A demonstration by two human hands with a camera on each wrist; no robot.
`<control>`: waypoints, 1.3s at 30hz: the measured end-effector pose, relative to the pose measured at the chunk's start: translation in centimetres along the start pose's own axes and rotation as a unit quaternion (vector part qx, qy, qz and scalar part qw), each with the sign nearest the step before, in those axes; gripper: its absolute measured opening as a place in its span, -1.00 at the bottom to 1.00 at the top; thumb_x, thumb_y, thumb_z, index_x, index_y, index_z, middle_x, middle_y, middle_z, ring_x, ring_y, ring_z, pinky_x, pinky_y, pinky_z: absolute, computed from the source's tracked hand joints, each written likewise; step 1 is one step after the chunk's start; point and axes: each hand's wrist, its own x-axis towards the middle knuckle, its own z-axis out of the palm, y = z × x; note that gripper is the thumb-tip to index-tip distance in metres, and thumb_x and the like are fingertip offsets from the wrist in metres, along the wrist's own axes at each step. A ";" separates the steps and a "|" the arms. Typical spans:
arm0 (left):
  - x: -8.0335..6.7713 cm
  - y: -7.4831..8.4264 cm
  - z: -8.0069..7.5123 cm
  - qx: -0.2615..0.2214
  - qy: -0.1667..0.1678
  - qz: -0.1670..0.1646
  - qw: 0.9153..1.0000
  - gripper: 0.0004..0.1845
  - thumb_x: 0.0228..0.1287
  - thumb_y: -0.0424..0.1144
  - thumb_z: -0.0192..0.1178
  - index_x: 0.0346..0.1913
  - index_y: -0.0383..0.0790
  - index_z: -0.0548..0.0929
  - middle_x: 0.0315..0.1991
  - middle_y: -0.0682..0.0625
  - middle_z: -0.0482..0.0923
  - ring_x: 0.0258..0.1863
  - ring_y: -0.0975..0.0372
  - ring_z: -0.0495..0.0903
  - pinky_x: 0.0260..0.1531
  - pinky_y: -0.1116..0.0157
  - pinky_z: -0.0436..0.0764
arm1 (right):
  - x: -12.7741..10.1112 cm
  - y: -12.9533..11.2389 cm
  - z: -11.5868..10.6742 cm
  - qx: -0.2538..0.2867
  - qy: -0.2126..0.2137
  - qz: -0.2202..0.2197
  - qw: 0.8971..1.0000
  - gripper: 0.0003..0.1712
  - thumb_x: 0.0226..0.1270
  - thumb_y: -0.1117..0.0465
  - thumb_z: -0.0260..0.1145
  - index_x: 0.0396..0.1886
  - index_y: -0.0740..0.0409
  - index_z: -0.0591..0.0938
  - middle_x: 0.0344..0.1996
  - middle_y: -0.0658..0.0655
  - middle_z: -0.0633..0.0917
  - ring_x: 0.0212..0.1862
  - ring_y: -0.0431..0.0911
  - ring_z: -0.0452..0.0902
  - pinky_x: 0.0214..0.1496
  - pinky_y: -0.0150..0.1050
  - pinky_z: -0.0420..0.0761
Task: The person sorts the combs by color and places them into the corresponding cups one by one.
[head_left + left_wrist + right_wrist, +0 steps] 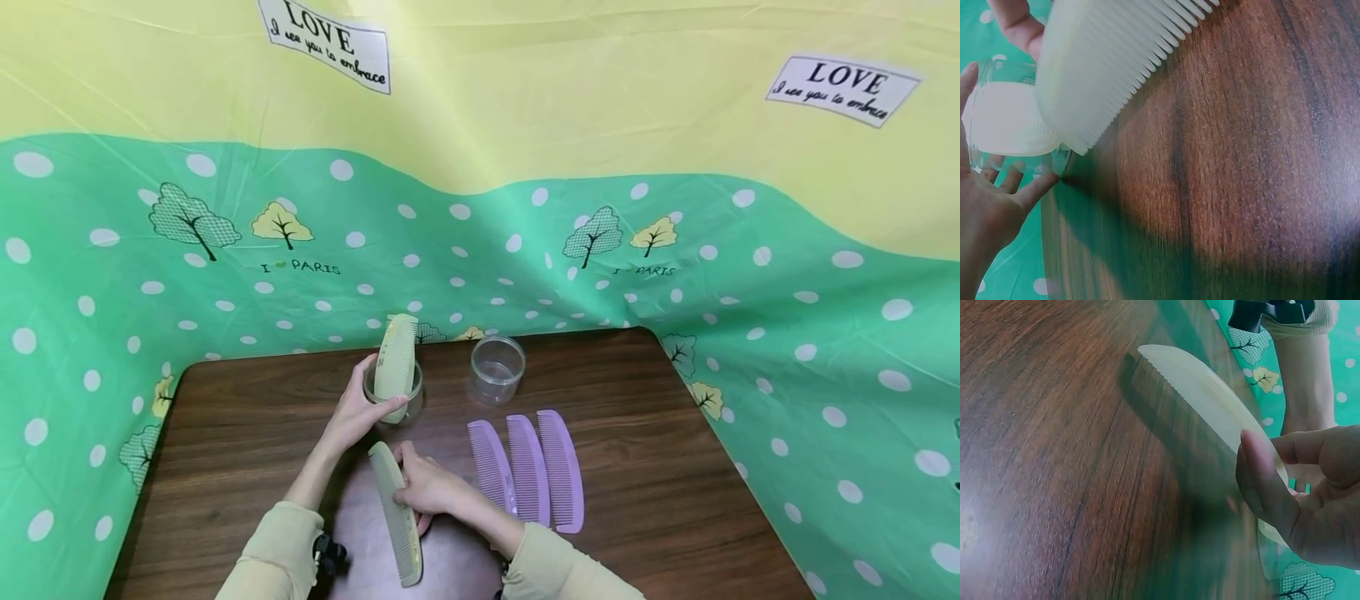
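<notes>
My left hand [365, 410] grips a small clear jar [390, 398] at the middle of the dark wooden table [645, 467]. A pale green comb [397, 363] stands upright in that jar. Just in front of it, my right hand [417, 490] pinches a second pale green comb [400, 521] and holds it on edge over the table. In the left wrist view my left hand [988, 209] curls round the jar [1004, 122], with comb teeth [1107, 69] close to the lens. The right wrist view shows my right hand [1294, 494] pinching the comb [1207, 403].
An empty clear jar [497, 367] stands to the right of the held one. Three purple combs [528, 468] lie side by side on the table at the right. A green and yellow dotted cloth [787, 333] hangs round the table's back and sides.
</notes>
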 end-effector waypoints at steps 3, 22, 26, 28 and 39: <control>0.0 -0.1 -0.2 0.004 0.003 0.000 1.000 0.14 0.17 0.19 0.47 0.65 0.10 -0.02 0.65 -0.11 0.02 0.57 -0.09 0.18 0.44 -0.22 0.29 | -0.2 -0.1 -0.2 0.004 -0.001 0.004 1.000 -0.49 0.31 0.50 0.31 0.14 0.13 0.35 -0.50 0.15 0.61 -0.72 0.08 0.63 -0.69 -0.08 0.65; -0.2 -0.5 -0.1 -0.002 0.010 0.000 1.000 0.12 0.17 0.17 0.48 0.64 0.15 -0.02 0.62 -0.10 0.09 0.50 -0.05 0.28 0.40 -0.15 0.34 | -2.4 -0.4 -2.2 -0.055 -0.008 -0.035 0.998 -0.52 0.30 0.43 0.34 0.07 0.04 0.33 -0.49 -0.01 0.59 -0.67 -0.08 0.61 -0.58 -0.01 0.71; -0.1 -0.3 0.2 -0.002 0.007 0.006 1.000 0.12 0.17 0.17 0.48 0.64 0.14 -0.01 0.62 -0.11 0.11 0.47 -0.05 0.31 0.38 -0.11 0.36 | -2.8 -0.7 -2.9 -0.062 -0.004 -0.045 0.997 -0.51 0.33 0.42 0.34 0.09 0.01 0.32 -0.50 -0.05 0.59 -0.66 -0.11 0.61 -0.56 0.00 0.71; 0.0 -0.2 0.2 -0.005 0.007 0.007 1.000 0.12 0.17 0.17 0.48 0.64 0.11 0.00 0.61 -0.10 0.12 0.46 -0.05 0.33 0.36 -0.09 0.37 | -2.9 -0.9 -3.1 -0.064 -0.002 -0.051 0.997 -0.51 0.34 0.41 0.34 0.09 0.01 0.32 -0.50 -0.06 0.58 -0.65 -0.14 0.60 -0.56 -0.02 0.71; 0.0 -0.1 0.2 -0.008 0.008 0.010 1.000 0.11 0.17 0.16 0.49 0.63 0.13 0.01 0.62 -0.09 0.10 0.50 -0.03 0.28 0.41 -0.13 0.33 | -3.6 -1.5 -3.7 -0.057 0.001 -0.076 0.996 -0.50 0.37 0.40 0.33 0.13 -0.01 0.31 -0.48 -0.06 0.59 -0.60 -0.14 0.62 -0.58 -0.09 0.71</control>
